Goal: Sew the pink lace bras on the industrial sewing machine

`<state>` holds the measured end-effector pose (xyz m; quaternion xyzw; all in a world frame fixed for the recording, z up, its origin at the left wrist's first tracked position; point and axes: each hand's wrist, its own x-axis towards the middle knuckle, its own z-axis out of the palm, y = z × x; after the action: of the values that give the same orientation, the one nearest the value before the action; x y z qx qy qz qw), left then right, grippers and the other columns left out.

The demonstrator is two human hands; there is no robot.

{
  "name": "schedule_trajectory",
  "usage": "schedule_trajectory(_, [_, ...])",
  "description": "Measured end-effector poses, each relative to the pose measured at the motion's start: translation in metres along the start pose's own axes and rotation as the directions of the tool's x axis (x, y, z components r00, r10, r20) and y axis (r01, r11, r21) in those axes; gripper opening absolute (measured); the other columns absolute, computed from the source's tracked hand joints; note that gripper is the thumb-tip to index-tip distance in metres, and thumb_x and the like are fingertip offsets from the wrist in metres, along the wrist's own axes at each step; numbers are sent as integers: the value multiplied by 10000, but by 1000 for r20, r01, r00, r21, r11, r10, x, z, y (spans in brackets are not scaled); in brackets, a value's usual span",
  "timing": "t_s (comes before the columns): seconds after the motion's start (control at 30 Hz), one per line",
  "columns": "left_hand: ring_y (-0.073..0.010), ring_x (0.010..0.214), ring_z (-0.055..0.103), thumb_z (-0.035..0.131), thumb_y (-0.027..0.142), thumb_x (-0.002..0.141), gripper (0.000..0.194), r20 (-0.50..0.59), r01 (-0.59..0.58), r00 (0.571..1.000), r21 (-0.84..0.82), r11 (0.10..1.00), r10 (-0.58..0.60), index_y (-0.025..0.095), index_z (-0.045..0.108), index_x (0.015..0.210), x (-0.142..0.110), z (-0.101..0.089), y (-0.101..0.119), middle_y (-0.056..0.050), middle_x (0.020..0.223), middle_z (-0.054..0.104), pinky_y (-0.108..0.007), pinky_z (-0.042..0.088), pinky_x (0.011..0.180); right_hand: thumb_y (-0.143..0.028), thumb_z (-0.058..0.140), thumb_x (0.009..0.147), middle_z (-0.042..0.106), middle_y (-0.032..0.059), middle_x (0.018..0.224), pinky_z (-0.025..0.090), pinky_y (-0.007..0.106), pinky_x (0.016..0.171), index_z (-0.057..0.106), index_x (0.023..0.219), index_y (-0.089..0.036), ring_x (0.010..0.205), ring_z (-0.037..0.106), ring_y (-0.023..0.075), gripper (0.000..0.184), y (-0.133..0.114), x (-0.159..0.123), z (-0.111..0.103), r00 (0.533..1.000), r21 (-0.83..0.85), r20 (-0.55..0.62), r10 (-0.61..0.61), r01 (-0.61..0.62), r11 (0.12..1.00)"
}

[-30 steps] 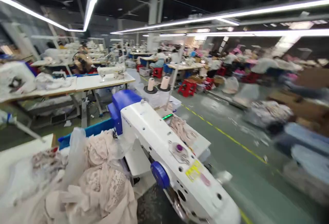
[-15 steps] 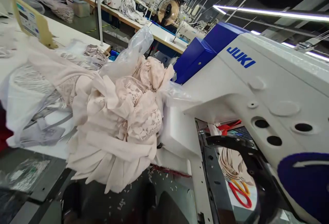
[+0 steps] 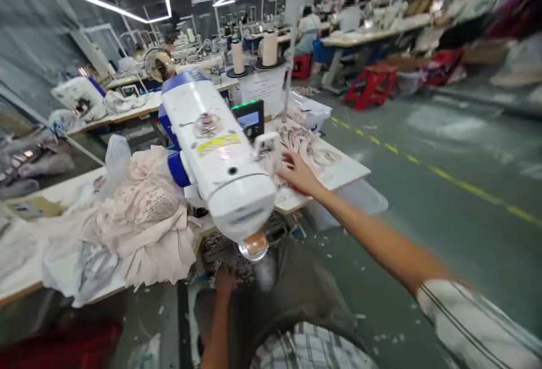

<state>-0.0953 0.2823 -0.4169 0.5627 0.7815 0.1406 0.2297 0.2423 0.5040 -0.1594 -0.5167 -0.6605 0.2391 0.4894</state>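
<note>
My right hand (image 3: 298, 172) is stretched out beside the head of a white sewing machine (image 3: 220, 160), over the right side of the table. Its fingers look apart, and I see nothing held in them. Close to it lie beige fabric strips (image 3: 298, 138) in a loose pile. Down below the front end of the machine is my left hand (image 3: 226, 277), dark and blurred, its fingers not clear. A heap of pale beige lace garments (image 3: 144, 211) rests on the table left of the machine, away from both hands.
A control screen (image 3: 249, 119) and two thread cones (image 3: 270, 50) stand behind the machine. A clear plastic bin (image 3: 359, 202) sits under the table's right edge. Red stools (image 3: 372, 85) stand across the floor, near other people at tables.
My view has swung right and back, from the garment heap to the whole machine. Both arms have come into view, the right one reaching past the machine head.
</note>
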Motion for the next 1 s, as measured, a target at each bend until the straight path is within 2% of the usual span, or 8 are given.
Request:
schedule_trajectory(0.1, [-257,1136,646,586,314,964,280,-92,86,993,96,992,-77,123,646,1159,-31,-38,-33,-124,1188,677,-466,525,995,-517,872,638,449,228,1497,395,549,1141,397,1482,-142,1337,502,377,1039,-7,39,18,997,72,-67,-44,49,996])
schedule_trajectory(0.2, [-338,1155,656,493,296,908,336,-209,199,962,96,975,-175,78,672,1091,-97,-60,-60,-201,1112,710,-446,523,987,-456,896,579,441,237,1493,361,548,1166,279,1531,-120,1382,445,399,1183,-21,84,40,991,127,-128,-36,53,990])
schedule_trajectory(0.3, [-371,1139,666,447,383,854,456,-297,282,919,40,959,-258,60,658,1098,-161,-52,-72,-246,1105,708,-457,549,951,-405,870,601,370,231,1544,341,532,1184,190,1553,-130,1444,370,393,1202,-22,105,52,986,141,-162,-33,56,988])
schedule_trajectory(0.4, [-362,1281,587,388,433,864,571,-391,311,873,-18,950,-293,55,579,1247,-191,-30,-69,-265,1300,632,-460,498,1058,-413,843,640,365,218,1543,348,529,1178,168,1552,-155,1448,363,380,1163,-13,106,56,981,117,-177,-81,102,988])
schedule_trajectory(0.57, [-374,1289,576,316,460,942,593,-358,368,868,-4,930,-345,74,546,1329,-169,-6,-44,-257,1322,619,-458,516,1021,-546,795,681,486,192,1464,454,580,1035,297,1492,-192,1305,514,419,1015,-7,108,50,989,97,-146,-30,45,994])
schedule_trajectory(0.73, [-370,1227,607,317,418,960,565,-339,315,898,47,948,-281,62,554,1329,-142,2,-22,-247,1311,612,-462,523,1001,-673,663,767,690,91,1121,508,483,930,591,1126,-203,1066,645,325,596,-15,130,32,994,288,-77,75,-50,956])
schedule_trajectory(0.87, [-383,1213,599,315,402,957,569,-351,241,916,95,966,-194,35,545,1327,-138,4,-11,-255,1295,606,-502,508,1019,-663,724,710,697,53,1072,512,427,898,616,1049,-204,1026,649,285,580,-16,138,29,996,386,-65,67,-37,922])
schedule_trajectory(1.0, [-394,1223,604,306,433,940,583,-329,271,914,57,961,-238,64,536,1328,-138,-1,-5,-254,1305,599,-524,521,1005,-632,734,723,698,59,1090,506,413,913,628,1061,-191,1037,645,274,566,-17,134,31,996,459,-63,64,-28,888])
